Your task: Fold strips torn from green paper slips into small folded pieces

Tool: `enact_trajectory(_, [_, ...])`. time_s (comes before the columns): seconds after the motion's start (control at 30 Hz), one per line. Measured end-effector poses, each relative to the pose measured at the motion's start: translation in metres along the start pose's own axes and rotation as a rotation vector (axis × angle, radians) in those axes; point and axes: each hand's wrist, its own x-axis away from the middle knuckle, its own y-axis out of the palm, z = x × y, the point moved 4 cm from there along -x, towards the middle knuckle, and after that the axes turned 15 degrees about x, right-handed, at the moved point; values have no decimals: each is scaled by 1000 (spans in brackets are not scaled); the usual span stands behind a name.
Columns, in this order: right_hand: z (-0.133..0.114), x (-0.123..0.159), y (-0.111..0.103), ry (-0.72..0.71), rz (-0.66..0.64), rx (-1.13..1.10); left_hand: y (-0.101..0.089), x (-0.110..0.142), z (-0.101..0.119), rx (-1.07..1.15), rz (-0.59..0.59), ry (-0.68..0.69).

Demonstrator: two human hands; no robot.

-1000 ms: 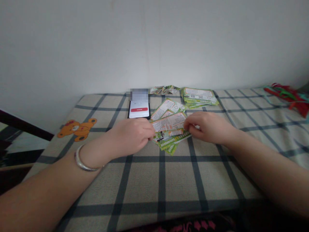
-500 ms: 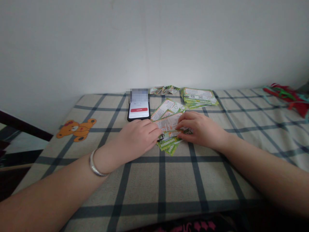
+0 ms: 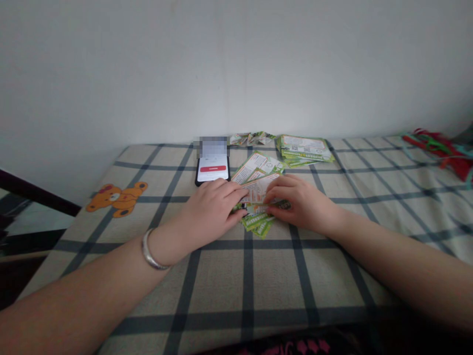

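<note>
Between my hands lies a printed paper leaflet point(image 3: 256, 192), white and orange with a green and black strip along its near side that looks folded over. My left hand point(image 3: 216, 207), with a silver bangle at the wrist, is closed on the leaflet's left end, thumb at the near side and fingers on top. At the right end my right hand point(image 3: 301, 203) pinches the same leaflet, its fingers bent and thumb low. Other green-edged leaflets point(image 3: 261, 230) stick out beneath it, and more leaflets point(image 3: 249, 166) are fanned just behind.
A phone point(image 3: 213, 172) with a lit screen lies beyond my left hand. Folded paper pieces point(image 3: 251, 138) and a leaflet stack point(image 3: 305, 145) sit along the wall. A bear cutout point(image 3: 118, 198) is on the checked tablecloth point(image 3: 221, 286) at left; red cloth items point(image 3: 439, 148) lie far right.
My left hand has moved right along the leaflet, its thumb now apart from the fingers. My right hand has shifted left, so the two hands are closer together.
</note>
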Motion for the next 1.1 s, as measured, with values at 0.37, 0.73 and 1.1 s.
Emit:
enact_trajectory(0.37, [-6,0,-4,-69,84,-23,-6,-2,4,161,111,37])
enact_trajectory(0.73, [-3,1,-8,20,140,-18,-11,-2,8,109,120,79])
enact_trajectory(1.1, [-2,0,-10,22,142,3,-13,-1,8,117,149,56])
